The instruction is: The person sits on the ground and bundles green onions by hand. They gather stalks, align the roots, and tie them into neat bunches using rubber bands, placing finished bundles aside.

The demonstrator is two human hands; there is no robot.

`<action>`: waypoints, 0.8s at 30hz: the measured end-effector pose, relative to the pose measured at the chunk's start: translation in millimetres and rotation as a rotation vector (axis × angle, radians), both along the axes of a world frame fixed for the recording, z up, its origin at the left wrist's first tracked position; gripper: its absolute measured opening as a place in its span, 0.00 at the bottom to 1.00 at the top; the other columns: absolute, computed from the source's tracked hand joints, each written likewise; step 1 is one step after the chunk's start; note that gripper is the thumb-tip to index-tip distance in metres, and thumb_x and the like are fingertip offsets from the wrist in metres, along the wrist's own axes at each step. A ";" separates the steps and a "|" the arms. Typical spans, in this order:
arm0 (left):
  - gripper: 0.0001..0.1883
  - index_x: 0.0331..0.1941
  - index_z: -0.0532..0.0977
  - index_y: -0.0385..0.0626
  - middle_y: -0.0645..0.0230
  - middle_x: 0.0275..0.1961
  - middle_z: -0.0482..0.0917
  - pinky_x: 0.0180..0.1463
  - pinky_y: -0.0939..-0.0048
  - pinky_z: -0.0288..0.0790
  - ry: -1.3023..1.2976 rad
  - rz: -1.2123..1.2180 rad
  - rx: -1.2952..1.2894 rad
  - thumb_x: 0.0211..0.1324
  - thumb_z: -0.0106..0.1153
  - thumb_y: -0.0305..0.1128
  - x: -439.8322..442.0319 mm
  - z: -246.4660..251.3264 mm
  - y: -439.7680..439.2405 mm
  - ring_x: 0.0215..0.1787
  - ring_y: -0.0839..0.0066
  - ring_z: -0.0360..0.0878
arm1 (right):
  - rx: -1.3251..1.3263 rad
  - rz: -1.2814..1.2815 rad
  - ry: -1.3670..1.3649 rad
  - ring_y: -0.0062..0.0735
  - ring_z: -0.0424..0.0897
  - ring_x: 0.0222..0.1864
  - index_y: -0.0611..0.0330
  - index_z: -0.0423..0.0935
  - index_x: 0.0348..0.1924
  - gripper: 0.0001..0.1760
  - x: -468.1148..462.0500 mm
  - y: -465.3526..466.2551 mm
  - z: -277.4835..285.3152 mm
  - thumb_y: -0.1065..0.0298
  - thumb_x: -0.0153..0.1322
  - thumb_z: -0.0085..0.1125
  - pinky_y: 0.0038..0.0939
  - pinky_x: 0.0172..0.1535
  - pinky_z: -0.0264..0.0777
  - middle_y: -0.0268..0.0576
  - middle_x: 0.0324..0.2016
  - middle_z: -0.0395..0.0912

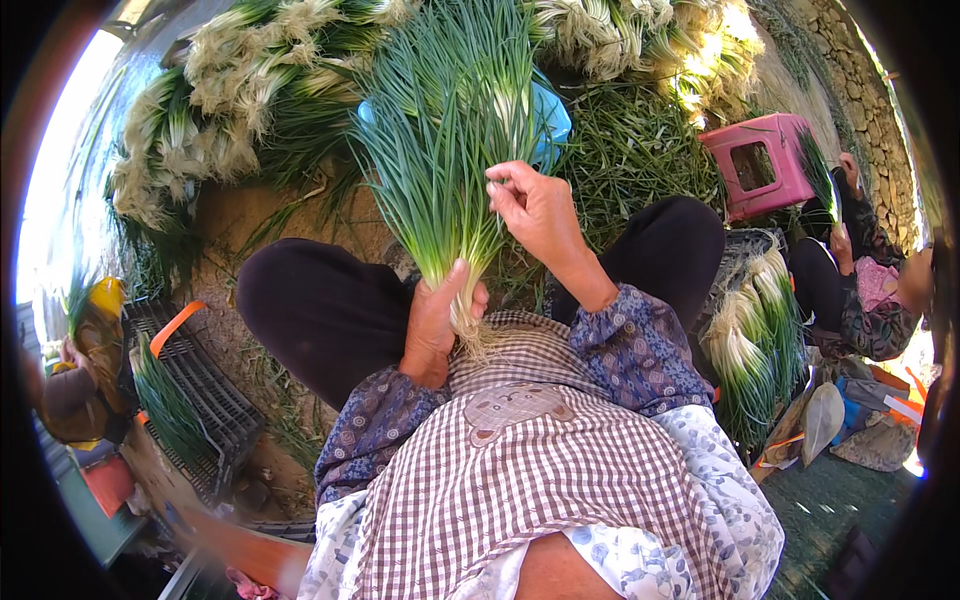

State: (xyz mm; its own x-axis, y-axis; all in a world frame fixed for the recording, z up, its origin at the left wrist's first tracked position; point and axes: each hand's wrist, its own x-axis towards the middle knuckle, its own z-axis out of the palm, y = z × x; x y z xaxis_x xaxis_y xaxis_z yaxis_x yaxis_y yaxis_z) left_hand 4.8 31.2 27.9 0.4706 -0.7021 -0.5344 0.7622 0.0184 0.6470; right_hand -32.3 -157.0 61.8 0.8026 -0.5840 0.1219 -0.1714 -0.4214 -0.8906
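A bunch of scallions (442, 187) stands fanned out before me, its white root ends low and its green leaves pointing away. My left hand (435, 319) is closed around the pale stems just above the hairy roots, over my lap. Beside the leaves on the right, my right hand (540, 214) is raised with thumb and index finger bent close together. Whether a thin leaf is caught between those fingertips is not clear. Behind the bunch, more scallions (514, 109) rest on a blue plastic stool or basin (553, 116), mostly covered by leaves.
Piles of scallions (255, 67) lie at the back left and back right (622, 30). Loose trimmed leaves (637, 142) cover the ground near a pink plastic stool (754, 165). Black crates holding scallions stand left (214, 405) and right (757, 337). People sit at both sides.
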 end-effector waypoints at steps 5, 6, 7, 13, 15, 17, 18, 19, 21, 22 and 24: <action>0.13 0.44 0.72 0.44 0.65 0.25 0.77 0.26 0.75 0.69 -0.001 -0.002 0.002 0.71 0.52 0.42 0.5 -0.1 -1.1 0.19 0.77 0.72 | -0.269 -0.036 0.147 0.51 0.81 0.26 0.59 0.78 0.36 0.10 12.7 -9.4 -0.8 0.63 0.66 0.63 0.44 0.30 0.73 0.47 0.22 0.82; 0.13 0.44 0.72 0.44 0.65 0.25 0.77 0.26 0.75 0.69 0.000 -0.006 0.002 0.71 0.52 0.42 0.7 0.4 -1.2 0.19 0.77 0.72 | -0.307 -0.051 0.182 0.51 0.81 0.26 0.59 0.78 0.35 0.10 14.9 -10.9 0.0 0.63 0.66 0.63 0.45 0.30 0.73 0.47 0.22 0.81; 0.13 0.44 0.72 0.44 0.65 0.25 0.77 0.25 0.75 0.69 0.000 -0.007 0.009 0.71 0.52 0.42 0.8 0.9 -1.3 0.19 0.77 0.72 | -0.337 -0.060 0.211 0.51 0.82 0.26 0.59 0.78 0.35 0.10 15.7 -12.2 0.9 0.62 0.65 0.63 0.45 0.31 0.73 0.47 0.21 0.81; 0.12 0.43 0.72 0.43 0.66 0.24 0.77 0.25 0.76 0.68 -0.001 -0.011 0.020 0.71 0.52 0.41 0.7 2.1 -2.2 0.19 0.77 0.72 | -0.454 -0.043 0.180 0.52 0.80 0.26 0.59 0.75 0.32 0.08 13.5 -14.8 -7.5 0.65 0.66 0.61 0.47 0.30 0.72 0.49 0.21 0.80; 0.12 0.43 0.72 0.43 0.66 0.24 0.76 0.25 0.76 0.68 0.001 -0.013 0.008 0.71 0.52 0.41 0.4 1.7 -2.3 0.19 0.78 0.71 | -0.494 -0.076 0.076 0.51 0.80 0.24 0.59 0.74 0.30 0.07 9.6 -18.3 -14.7 0.67 0.67 0.60 0.45 0.28 0.71 0.49 0.21 0.79; 0.12 0.43 0.72 0.43 0.67 0.23 0.76 0.25 0.77 0.67 0.000 -0.018 -0.017 0.71 0.52 0.41 0.1 1.8 -2.2 0.18 0.78 0.70 | -0.566 -0.182 0.003 0.49 0.79 0.22 0.58 0.72 0.29 0.06 4.3 -27.8 -19.9 0.69 0.68 0.60 0.44 0.27 0.71 0.47 0.21 0.77; 0.12 0.43 0.72 0.43 0.67 0.23 0.76 0.25 0.77 0.67 0.008 -0.028 -0.021 0.71 0.52 0.40 -0.5 2.3 -1.3 0.18 0.78 0.70 | -0.610 -0.261 -0.011 0.47 0.79 0.21 0.57 0.72 0.28 0.06 2.3 -39.8 -20.6 0.70 0.68 0.59 0.43 0.26 0.71 0.46 0.20 0.76; 0.12 0.43 0.72 0.43 0.67 0.23 0.76 0.24 0.77 0.67 0.015 -0.037 -0.030 0.70 0.52 0.40 -1.0 3.1 -0.3 0.18 0.78 0.70 | -0.639 -0.328 -0.015 0.45 0.78 0.20 0.57 0.72 0.28 0.06 -1.1 -52.9 -20.1 0.71 0.69 0.59 0.42 0.26 0.71 0.45 0.19 0.75; 0.11 0.43 0.73 0.43 0.67 0.23 0.76 0.23 0.78 0.66 0.024 -0.032 -0.040 0.70 0.53 0.38 -1.6 5.3 1.2 0.18 0.79 0.70 | -0.595 -0.485 0.017 0.38 0.77 0.20 0.57 0.73 0.33 0.04 -21.4 -87.0 -9.4 0.73 0.69 0.59 0.39 0.27 0.71 0.41 0.20 0.73; 0.09 0.42 0.73 0.43 0.68 0.23 0.77 0.22 0.78 0.65 0.029 -0.017 -0.042 0.69 0.54 0.37 -2.2 6.2 1.0 0.18 0.80 0.71 | -0.670 -0.553 -0.014 0.37 0.77 0.22 0.58 0.73 0.38 0.06 -29.8 -100.7 -4.3 0.73 0.69 0.59 0.38 0.27 0.71 0.41 0.22 0.74; 0.09 0.42 0.73 0.43 0.68 0.23 0.77 0.21 0.79 0.65 0.028 -0.013 -0.028 0.69 0.54 0.36 -2.1 7.4 -0.4 0.18 0.80 0.71 | -0.575 -0.730 0.088 0.34 0.77 0.25 0.60 0.71 0.52 0.18 -37.2 -109.5 -1.3 0.73 0.69 0.60 0.32 0.28 0.72 0.41 0.28 0.75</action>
